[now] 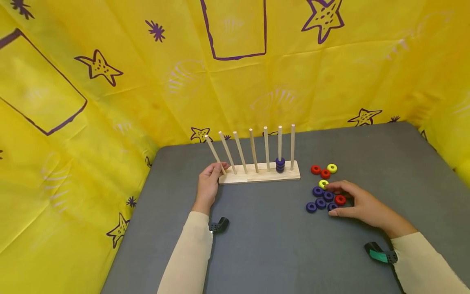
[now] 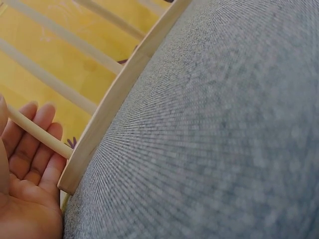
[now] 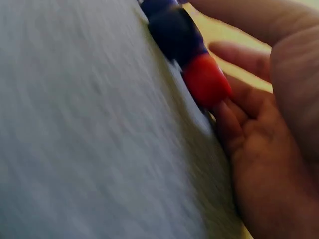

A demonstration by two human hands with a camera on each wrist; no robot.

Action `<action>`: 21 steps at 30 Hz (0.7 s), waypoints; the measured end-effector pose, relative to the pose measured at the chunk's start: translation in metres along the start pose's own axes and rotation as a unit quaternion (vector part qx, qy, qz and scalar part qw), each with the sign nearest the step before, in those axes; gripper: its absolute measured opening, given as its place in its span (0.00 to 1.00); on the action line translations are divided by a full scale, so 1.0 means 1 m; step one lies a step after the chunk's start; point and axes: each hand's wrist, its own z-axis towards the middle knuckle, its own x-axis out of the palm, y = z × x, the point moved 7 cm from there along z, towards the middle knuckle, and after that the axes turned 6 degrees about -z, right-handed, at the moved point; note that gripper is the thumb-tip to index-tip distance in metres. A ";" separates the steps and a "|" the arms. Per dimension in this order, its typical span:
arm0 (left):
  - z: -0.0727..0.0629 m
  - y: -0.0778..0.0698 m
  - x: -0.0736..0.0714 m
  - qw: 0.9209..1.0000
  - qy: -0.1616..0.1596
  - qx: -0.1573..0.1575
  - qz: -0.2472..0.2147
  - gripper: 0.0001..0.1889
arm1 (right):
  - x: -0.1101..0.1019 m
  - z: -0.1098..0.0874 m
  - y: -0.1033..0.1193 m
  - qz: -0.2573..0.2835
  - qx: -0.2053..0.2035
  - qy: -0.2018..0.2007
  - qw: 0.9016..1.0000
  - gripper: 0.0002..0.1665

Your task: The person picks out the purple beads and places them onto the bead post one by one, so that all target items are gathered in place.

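A wooden peg rack (image 1: 258,175) with several upright pegs stands toward the back of the table. My left hand (image 1: 210,181) holds its leftmost peg; in the left wrist view, fingers (image 2: 30,144) lie behind that peg (image 2: 42,135) and the thumb is in front. Purple rings (image 1: 280,165) are stacked low on the second peg from the right. Over the loose rings my right hand (image 1: 361,204) spreads its thumb and fingers, the thumb at a purple ring (image 1: 332,207) and the fingertips beside a yellow ring (image 1: 323,184). A red ring (image 3: 207,80) shows close to the fingers in the right wrist view.
Loose purple rings (image 1: 318,191) lie clustered right of the rack. Two red rings (image 1: 315,169) and another yellow ring (image 1: 332,168) sit farther back. The grey table (image 1: 264,245) meets a yellow patterned cloth (image 1: 235,94) behind and at the sides.
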 end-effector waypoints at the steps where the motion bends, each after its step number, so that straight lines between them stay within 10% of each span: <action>1: 0.000 0.001 0.000 1.000 0.000 0.000 0.000 0.21 | 0.001 -0.001 -0.001 0.004 -0.002 0.010 1.000 0.38; 21: 0.000 -0.002 -0.003 1.000 0.002 0.005 0.012 0.20 | 0.008 0.007 0.011 -0.082 -0.053 -0.093 0.991 0.22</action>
